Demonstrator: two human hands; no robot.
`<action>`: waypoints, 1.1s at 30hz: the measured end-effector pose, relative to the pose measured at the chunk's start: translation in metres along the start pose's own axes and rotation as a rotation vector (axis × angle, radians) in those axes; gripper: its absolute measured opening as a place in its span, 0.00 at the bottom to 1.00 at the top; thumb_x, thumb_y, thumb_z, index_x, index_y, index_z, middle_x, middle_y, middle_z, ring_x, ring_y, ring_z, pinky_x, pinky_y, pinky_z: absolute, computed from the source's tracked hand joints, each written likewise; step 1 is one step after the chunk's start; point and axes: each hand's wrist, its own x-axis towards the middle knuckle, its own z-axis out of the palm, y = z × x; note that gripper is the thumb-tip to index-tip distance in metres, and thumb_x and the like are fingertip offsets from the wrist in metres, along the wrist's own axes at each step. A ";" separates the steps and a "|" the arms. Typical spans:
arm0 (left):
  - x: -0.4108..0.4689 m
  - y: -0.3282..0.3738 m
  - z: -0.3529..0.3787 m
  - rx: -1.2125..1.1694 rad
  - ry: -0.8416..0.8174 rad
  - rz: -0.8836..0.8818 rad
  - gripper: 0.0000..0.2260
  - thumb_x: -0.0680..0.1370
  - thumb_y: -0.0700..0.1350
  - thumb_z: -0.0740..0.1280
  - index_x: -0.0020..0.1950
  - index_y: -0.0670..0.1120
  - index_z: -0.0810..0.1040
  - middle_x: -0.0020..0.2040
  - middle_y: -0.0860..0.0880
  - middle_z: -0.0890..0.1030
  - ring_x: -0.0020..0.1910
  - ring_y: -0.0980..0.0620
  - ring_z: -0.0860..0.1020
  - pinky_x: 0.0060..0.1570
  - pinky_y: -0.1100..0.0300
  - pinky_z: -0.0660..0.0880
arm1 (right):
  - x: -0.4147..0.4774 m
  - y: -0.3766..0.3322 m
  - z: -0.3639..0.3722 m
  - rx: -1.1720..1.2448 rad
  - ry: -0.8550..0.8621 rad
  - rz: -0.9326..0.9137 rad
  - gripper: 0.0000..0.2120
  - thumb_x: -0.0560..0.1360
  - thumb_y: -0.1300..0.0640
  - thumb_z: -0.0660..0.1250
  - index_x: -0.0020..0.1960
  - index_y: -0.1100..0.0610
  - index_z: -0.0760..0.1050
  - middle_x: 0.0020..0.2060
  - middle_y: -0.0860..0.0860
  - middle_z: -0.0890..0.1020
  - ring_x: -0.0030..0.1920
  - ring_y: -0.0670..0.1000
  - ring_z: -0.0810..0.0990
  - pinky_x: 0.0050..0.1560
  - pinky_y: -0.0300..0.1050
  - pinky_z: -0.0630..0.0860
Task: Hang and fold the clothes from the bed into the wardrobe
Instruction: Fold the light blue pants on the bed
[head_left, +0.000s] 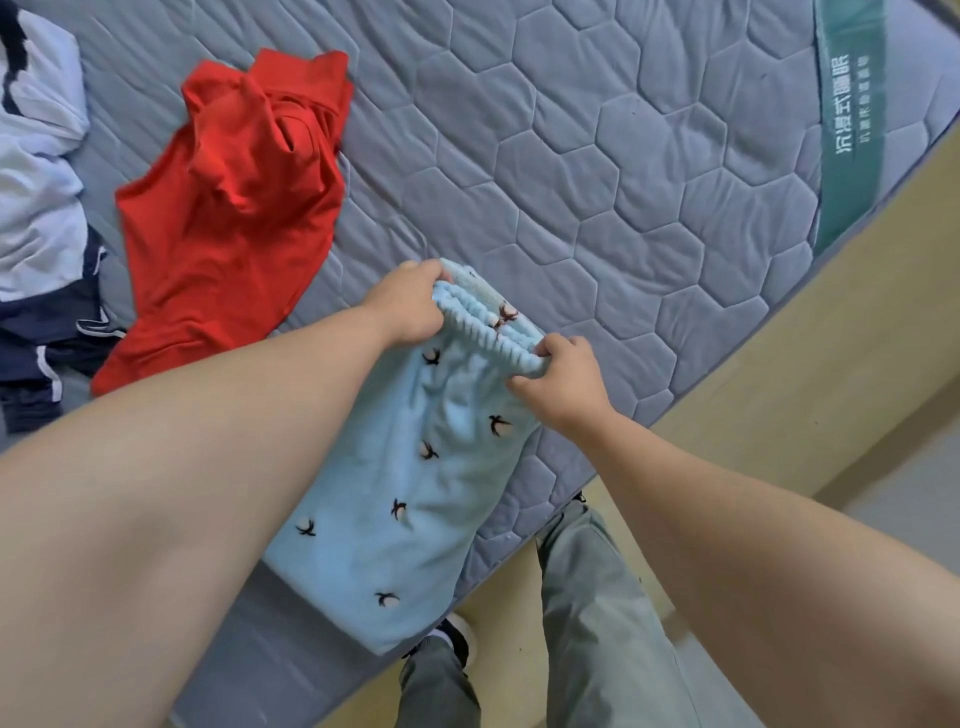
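Observation:
Light blue fleece trousers (395, 499) with small dark bird marks lie folded lengthwise on the grey quilted mattress (623, 171), their lower end hanging past the near edge. My left hand (410, 306) grips the left end of the elastic waistband. My right hand (563, 382) pinches the waistband's right end. A crumpled red top (234, 208) lies on the mattress to the left of the trousers.
A heap of white and navy clothes (36, 197) sits at the left edge of the mattress. A wooden bed frame (810, 364) runs along the right side. My legs in grey trousers (592, 613) stand on the floor beside the bed.

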 end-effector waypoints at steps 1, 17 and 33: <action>-0.001 0.000 0.001 -0.023 0.000 0.011 0.21 0.73 0.36 0.64 0.65 0.48 0.75 0.64 0.41 0.75 0.62 0.41 0.76 0.59 0.56 0.72 | -0.002 0.000 -0.001 0.009 0.011 0.004 0.11 0.71 0.54 0.72 0.48 0.54 0.71 0.53 0.52 0.69 0.40 0.41 0.68 0.34 0.30 0.64; 0.019 0.021 0.014 0.425 -0.031 0.328 0.42 0.67 0.39 0.72 0.79 0.52 0.60 0.78 0.48 0.59 0.76 0.44 0.61 0.71 0.46 0.64 | 0.026 0.010 -0.007 -0.300 -0.042 0.203 0.37 0.67 0.44 0.70 0.73 0.49 0.63 0.67 0.52 0.71 0.68 0.60 0.68 0.66 0.56 0.67; 0.032 0.053 0.011 0.834 0.026 0.454 0.31 0.74 0.45 0.70 0.75 0.53 0.65 0.72 0.48 0.69 0.72 0.45 0.66 0.73 0.43 0.59 | 0.058 -0.015 -0.033 -0.455 -0.292 0.077 0.18 0.70 0.53 0.74 0.56 0.57 0.74 0.51 0.53 0.81 0.47 0.53 0.80 0.40 0.44 0.73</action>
